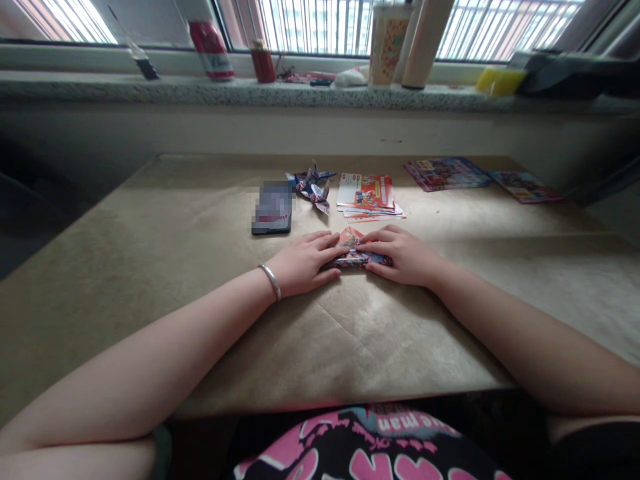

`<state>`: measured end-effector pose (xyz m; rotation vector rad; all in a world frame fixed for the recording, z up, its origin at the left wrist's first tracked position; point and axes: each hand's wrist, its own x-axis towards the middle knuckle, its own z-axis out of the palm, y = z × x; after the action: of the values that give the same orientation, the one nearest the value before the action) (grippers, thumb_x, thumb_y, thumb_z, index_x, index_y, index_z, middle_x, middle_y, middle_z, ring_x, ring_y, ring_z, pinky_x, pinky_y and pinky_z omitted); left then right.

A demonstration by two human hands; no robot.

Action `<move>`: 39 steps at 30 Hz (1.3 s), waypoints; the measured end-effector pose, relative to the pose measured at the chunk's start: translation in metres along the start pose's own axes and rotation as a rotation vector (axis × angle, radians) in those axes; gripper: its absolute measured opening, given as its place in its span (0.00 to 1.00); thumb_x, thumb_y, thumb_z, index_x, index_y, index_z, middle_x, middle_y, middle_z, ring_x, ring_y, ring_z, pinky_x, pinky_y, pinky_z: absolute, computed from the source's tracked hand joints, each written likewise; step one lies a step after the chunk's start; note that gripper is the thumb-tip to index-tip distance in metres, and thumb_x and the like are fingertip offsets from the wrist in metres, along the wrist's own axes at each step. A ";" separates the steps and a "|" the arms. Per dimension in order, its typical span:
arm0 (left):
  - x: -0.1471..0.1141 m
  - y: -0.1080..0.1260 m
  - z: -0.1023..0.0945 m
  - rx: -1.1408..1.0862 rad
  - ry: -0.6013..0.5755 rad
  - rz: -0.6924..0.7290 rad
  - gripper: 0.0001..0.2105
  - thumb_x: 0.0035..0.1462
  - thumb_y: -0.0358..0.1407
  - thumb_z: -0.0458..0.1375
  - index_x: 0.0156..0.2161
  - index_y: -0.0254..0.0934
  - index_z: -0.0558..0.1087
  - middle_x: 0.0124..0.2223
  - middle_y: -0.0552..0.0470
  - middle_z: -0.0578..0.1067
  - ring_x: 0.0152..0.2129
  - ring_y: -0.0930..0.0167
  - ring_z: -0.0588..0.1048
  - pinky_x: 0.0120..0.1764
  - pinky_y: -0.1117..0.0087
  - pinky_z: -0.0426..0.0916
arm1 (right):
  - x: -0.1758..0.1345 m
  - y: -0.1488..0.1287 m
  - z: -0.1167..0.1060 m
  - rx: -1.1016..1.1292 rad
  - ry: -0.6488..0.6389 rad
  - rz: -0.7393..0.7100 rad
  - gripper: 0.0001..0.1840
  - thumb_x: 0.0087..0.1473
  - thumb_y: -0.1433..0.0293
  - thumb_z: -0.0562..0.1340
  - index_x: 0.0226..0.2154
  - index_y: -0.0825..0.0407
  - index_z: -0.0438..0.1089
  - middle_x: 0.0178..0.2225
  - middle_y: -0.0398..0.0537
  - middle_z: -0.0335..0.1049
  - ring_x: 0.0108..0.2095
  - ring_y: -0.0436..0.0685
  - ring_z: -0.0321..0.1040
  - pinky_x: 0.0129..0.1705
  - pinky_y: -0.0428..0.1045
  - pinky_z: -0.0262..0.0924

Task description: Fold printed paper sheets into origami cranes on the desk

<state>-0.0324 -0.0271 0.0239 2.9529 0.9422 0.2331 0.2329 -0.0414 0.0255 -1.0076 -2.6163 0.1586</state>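
Table (330,347): tan, creased | hands (306,265) on folded paper (354,256) | speckled sill (320,100), window (320,27)

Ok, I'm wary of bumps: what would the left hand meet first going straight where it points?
Past the folded paper it touches, the left hand would likely meet the right hand first; exact depth is unclear.

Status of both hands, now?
Left hand: open, fingers on the left side of the folded paper.
Right hand: open, fingers on its right side; whether either pinches it can't be told.
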 end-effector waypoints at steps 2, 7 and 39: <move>0.000 -0.001 0.000 -0.004 0.006 0.044 0.24 0.64 0.45 0.53 0.62 0.39 0.65 0.64 0.42 0.65 0.62 0.58 0.63 0.62 0.53 0.60 | -0.001 0.000 -0.001 0.005 -0.009 -0.013 0.20 0.58 0.63 0.60 0.52 0.50 0.73 0.51 0.52 0.73 0.49 0.62 0.67 0.54 0.60 0.63; -0.001 -0.006 -0.002 -0.041 0.015 0.153 0.23 0.63 0.45 0.54 0.60 0.38 0.68 0.64 0.40 0.66 0.60 0.56 0.65 0.60 0.52 0.62 | -0.003 -0.004 -0.005 0.008 -0.040 -0.044 0.18 0.57 0.67 0.59 0.50 0.49 0.74 0.50 0.49 0.75 0.47 0.61 0.68 0.52 0.57 0.65; 0.001 0.010 -0.015 0.263 -0.008 -0.089 0.20 0.65 0.41 0.50 0.58 0.36 0.69 0.42 0.43 0.76 0.38 0.62 0.75 0.40 0.62 0.70 | 0.002 -0.003 0.003 -0.033 0.012 0.111 0.22 0.63 0.60 0.55 0.53 0.52 0.72 0.51 0.54 0.72 0.52 0.63 0.66 0.57 0.61 0.61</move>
<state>-0.0282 -0.0354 0.0394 3.1306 1.1849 0.1011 0.2287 -0.0418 0.0243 -1.1619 -2.5610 0.1359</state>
